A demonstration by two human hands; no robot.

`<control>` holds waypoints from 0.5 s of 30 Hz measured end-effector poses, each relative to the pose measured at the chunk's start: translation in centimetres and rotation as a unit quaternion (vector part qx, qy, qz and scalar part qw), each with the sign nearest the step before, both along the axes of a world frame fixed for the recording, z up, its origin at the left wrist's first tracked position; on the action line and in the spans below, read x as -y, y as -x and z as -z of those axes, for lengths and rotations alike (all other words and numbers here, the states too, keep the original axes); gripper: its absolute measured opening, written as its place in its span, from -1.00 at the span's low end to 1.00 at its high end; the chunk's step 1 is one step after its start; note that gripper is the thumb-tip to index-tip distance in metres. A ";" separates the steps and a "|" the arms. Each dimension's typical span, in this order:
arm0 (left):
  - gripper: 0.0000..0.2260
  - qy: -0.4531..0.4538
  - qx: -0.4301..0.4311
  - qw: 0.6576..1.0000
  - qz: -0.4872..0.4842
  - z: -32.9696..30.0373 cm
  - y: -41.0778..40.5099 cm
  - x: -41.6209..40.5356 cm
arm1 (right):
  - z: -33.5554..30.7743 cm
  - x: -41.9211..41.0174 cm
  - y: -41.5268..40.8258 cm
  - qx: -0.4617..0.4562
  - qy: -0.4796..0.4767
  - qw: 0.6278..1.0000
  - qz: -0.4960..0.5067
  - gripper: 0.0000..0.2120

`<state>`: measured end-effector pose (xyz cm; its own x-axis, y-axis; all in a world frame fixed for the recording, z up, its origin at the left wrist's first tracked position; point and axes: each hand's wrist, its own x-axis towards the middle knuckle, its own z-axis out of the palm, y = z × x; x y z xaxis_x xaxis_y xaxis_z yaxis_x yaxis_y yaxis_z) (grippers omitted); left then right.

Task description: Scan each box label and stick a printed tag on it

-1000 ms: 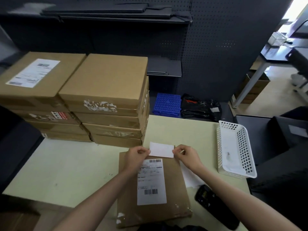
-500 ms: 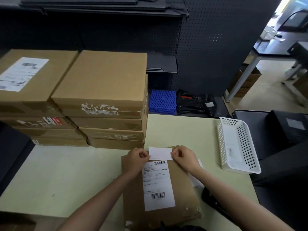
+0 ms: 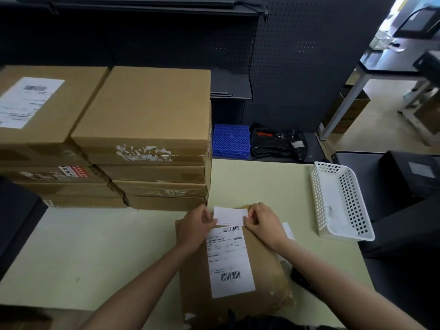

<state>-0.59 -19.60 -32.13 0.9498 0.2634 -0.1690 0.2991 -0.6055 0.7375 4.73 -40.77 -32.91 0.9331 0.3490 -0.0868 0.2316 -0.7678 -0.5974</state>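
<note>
A flat brown box (image 3: 235, 263) lies on the pale green worktop (image 3: 95, 246) directly in front of the person, its near edge at the bottom of the view. A white shipping label (image 3: 229, 260) with barcodes at its top and bottom is stuck along the middle of the box top.

The left hand (image 3: 195, 226) and the right hand (image 3: 263, 223) hold a small white tag (image 3: 230, 216) between them at the far edge of the box, just above the shipping label. The fingers of each hand are curled and pinch one end of the tag, left on the left end, right on the right end. Whether the tag already touches the cardboard cannot be told.

Surroundings: two stacks of brown boxes (image 3: 147, 139) stand on the worktop at the left, just beyond the left hand; the top box of the far-left stack bears a white label. A white perforated basket (image 3: 342, 201) sits at the right edge of the worktop, apart from the hands. White paper (image 3: 288, 231) shows beside the box under the right forearm, and a dark object (image 3: 302, 279) lies near it, mostly hidden by that arm. Beyond the worktop lie a blue slatted crate (image 3: 231, 141) and a black bag (image 3: 278, 142), before a dark pegboard wall (image 3: 297, 63).
</note>
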 end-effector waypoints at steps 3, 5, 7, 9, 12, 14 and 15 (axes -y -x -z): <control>-0.78 -0.002 0.016 1.000 0.012 0.4 0.1 -0.1 | 0.2 0.5 0.4 -0.014 -0.047 0.999 0.025 -0.73; -0.82 -0.009 0.020 0.999 0.023 0.5 0.1 -0.2 | 0.2 0.7 0.5 -0.019 -0.055 0.998 0.029 -0.69; -0.82 -0.022 0.024 0.999 0.035 0.6 0.1 -0.2 | 0.3 0.9 0.8 -0.002 -0.049 0.999 0.008 -0.68; -0.79 -0.031 0.033 0.998 0.042 0.9 0.1 -0.3 | 0.4 1.2 1.1 0.015 -0.045 0.999 -0.011 -0.69; -0.77 -0.056 0.045 0.996 0.050 0.9 0.1 -0.1 | 0.7 1.3 1.3 0.022 -0.030 0.999 -0.015 -0.71; -0.74 -0.067 0.051 0.995 0.055 1.0 0.1 -0.1 | 0.9 1.1 1.4 0.029 -0.026 0.999 -0.011 -0.71; -0.74 -0.072 0.051 0.994 0.057 0.9 0.1 -0.1 | 0.9 1.1 1.4 0.030 -0.028 0.999 -0.009 -0.71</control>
<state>-0.72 -19.48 -33.06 0.9852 0.1670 -0.0391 0.1506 -0.7328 0.6636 3.30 -41.87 -33.83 0.9296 0.3684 -0.0107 0.2817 -0.7290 -0.6239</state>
